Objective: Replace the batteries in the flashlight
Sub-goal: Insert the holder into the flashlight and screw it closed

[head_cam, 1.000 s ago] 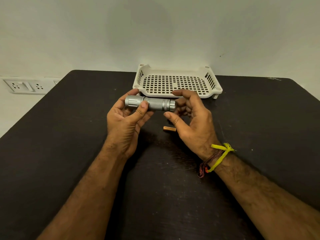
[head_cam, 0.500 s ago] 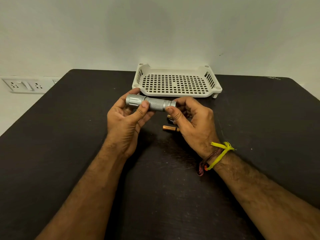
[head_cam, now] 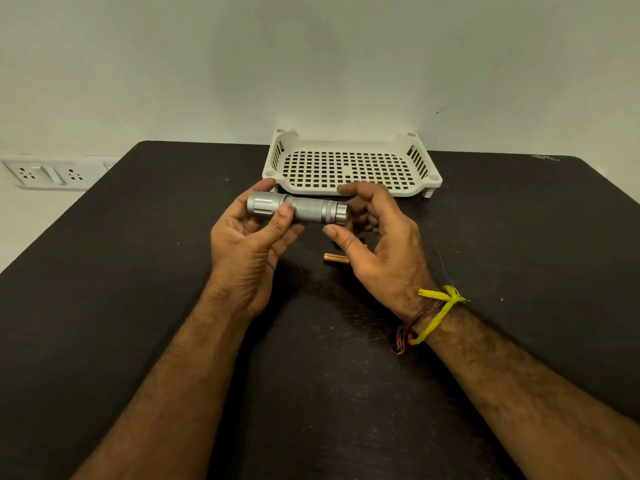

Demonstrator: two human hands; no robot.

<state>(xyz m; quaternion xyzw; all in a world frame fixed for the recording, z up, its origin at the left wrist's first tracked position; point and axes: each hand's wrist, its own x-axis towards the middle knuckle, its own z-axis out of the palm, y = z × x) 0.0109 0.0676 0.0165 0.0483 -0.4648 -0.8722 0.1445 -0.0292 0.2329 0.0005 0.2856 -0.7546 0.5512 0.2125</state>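
Flashlight: we saw the silver flashlight (head_cam: 297, 212) held level above the dark table (head_cam: 138, 271), head end to our left, tail end to our right
Left hand: the left hand (head_cam: 247, 244) was closed around the flashlight's head end, thumb pressed on the near side, fingers curled behind
Right hand: the right hand (head_cam: 375, 237) was open at the tail end, forefinger over it and thumb below; whether either touched the metal we could not tell
Battery: a copper-coloured battery (head_cam: 335, 258) lay on the table under the right hand, partly hidden by the thumb
Tray: a white perforated tray (head_cam: 429, 178) stood beyond both hands, near the wall
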